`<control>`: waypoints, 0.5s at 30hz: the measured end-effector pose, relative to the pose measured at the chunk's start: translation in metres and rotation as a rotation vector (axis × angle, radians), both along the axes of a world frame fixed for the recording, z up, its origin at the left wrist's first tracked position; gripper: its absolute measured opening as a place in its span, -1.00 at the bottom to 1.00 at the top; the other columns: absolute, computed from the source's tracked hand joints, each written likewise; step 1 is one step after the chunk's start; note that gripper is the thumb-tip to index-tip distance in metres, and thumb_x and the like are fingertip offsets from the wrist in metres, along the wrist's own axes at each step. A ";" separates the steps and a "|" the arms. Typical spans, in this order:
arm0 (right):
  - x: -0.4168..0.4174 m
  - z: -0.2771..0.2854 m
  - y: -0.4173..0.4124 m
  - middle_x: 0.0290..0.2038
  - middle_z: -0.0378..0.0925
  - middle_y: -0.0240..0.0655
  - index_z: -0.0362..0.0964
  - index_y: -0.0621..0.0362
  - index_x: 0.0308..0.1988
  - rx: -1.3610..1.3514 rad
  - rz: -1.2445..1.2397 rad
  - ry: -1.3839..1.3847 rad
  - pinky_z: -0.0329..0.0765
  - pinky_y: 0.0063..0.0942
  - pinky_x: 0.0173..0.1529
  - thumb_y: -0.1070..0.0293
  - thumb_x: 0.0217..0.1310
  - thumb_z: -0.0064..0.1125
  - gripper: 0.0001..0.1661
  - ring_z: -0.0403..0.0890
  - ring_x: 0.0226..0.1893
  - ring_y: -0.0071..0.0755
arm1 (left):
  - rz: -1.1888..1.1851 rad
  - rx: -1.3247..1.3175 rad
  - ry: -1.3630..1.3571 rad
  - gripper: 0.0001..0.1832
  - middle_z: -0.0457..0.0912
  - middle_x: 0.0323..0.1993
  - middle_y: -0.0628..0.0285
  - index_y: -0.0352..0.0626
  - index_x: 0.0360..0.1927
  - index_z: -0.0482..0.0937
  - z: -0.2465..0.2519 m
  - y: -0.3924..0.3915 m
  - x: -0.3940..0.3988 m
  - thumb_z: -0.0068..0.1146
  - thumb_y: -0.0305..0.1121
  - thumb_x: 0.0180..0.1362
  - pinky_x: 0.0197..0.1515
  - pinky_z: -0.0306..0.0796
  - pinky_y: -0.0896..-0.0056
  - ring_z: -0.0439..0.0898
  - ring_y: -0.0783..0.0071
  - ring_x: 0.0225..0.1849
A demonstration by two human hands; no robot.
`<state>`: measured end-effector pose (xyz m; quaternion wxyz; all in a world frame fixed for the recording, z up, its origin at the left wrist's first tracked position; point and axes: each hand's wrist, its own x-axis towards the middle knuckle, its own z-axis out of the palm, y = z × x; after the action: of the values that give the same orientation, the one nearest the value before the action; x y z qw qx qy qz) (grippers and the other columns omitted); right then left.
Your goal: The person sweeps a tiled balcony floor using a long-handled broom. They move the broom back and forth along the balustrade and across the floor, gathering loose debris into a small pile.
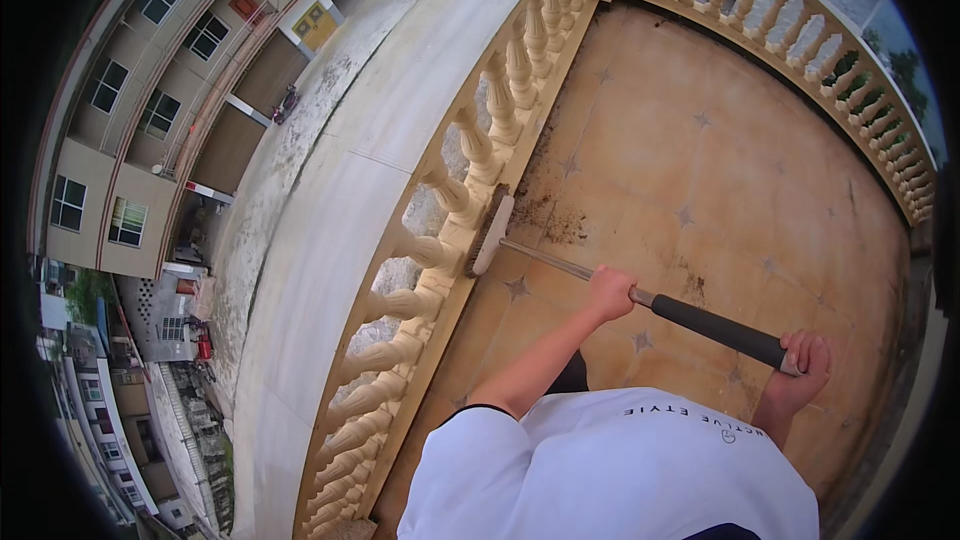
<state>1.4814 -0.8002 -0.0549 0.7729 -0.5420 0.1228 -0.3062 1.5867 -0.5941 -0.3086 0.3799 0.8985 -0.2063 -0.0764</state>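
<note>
A long-handled brush has its white head (496, 237) at the foot of the balustrade, dark bristles turned towards the low ledge (469, 244). From the head a metal shaft (547, 258) slants across the floor to a black foam grip (720, 330). My left hand (613, 292) is wrapped around the shaft just ahead of this grip. At the far end of the handle, my right hand (806, 367) closes around the tip of the grip. Dark loose dirt (564, 225) lies on the tiles beside the brush head, and a smaller patch of dirt (694, 285) lies beyond the handle.
A balustrade with cream balusters (499, 101) and a broad pale top rail (375, 157) borders the left side. Another balustrade (795, 22) curves along the far edge. Tan floor tiles (757, 187) spread between them. Below, outside, are a paved yard (300, 127) and a building (150, 75).
</note>
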 end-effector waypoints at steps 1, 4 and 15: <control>0.004 -0.007 0.004 -0.74 0.01 -0.51 0.03 0.02 -0.71 -0.014 -0.022 0.002 0.27 -0.46 -0.40 0.46 0.15 -0.18 -0.62 0.16 -0.69 -0.59 | -0.023 0.058 0.030 -0.95 0.51 -0.62 0.16 -0.07 -0.69 0.48 -0.006 0.004 0.005 0.11 -0.43 -0.24 -0.28 0.25 0.19 0.50 0.13 -0.43; 0.016 -0.022 0.016 -0.74 0.01 -0.50 0.02 0.01 -0.72 -0.085 -0.012 0.057 0.29 -0.43 -0.32 0.50 0.16 -0.19 -0.60 0.17 -0.66 -0.58 | -0.051 0.126 -0.005 -0.95 0.52 -0.59 0.16 -0.06 -0.68 0.49 -0.020 -0.002 0.044 0.11 -0.44 -0.22 -0.24 0.25 0.18 0.51 0.15 -0.40; 0.007 0.014 0.006 -0.77 0.03 -0.47 0.00 0.00 -0.73 -0.216 -0.070 -0.047 0.27 -0.46 -0.42 0.46 0.14 -0.22 -0.61 0.16 -0.70 -0.59 | 0.025 -0.135 -0.053 -0.95 0.52 -0.55 0.14 -0.12 -0.67 0.48 0.003 -0.045 0.030 0.09 -0.44 -0.20 -0.17 0.24 0.19 0.49 0.12 -0.35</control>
<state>1.4880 -0.7945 -0.0411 0.7014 -0.6104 0.0897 -0.3569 1.6172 -0.6387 -0.3060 0.4349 0.8750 -0.2099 -0.0336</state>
